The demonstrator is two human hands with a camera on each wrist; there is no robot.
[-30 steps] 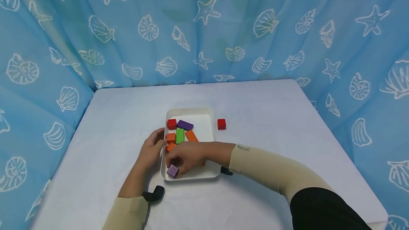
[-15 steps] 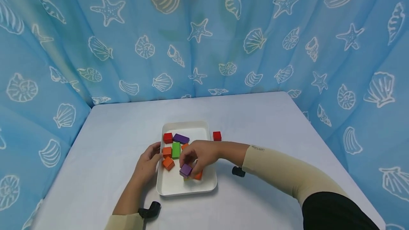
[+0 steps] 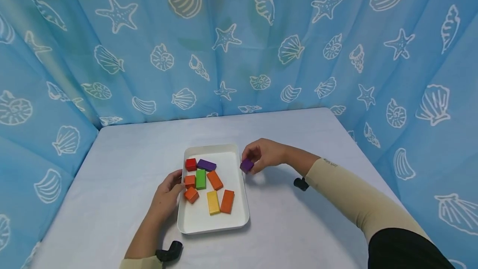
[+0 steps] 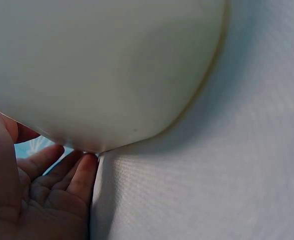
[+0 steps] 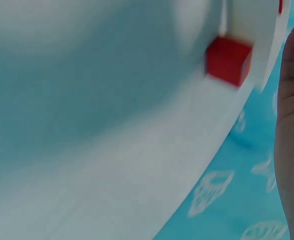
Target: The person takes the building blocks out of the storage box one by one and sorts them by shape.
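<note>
My right hand pinches a purple cube between thumb and fingers, over the right rim of a white tray. At the tray's left side, my left hand holds the edge, its thumb at the rim. In the left wrist view its fingertips meet the tray's outer wall. Inside the tray lie a red cube, a purple block, a green block, an orange cube, a second orange cube, an orange block, a yellow block and a darker orange block.
Beside the tray, another red cube shows in the right wrist view; the right hand hides it in the head view. A white cloth covers the table. Behind it hangs a blue curtain with shell and starfish prints.
My right hand has lifted the purple cube from the tray's near left part and carried it right and away to the right rim. The left hand stays at the tray's left edge.
</note>
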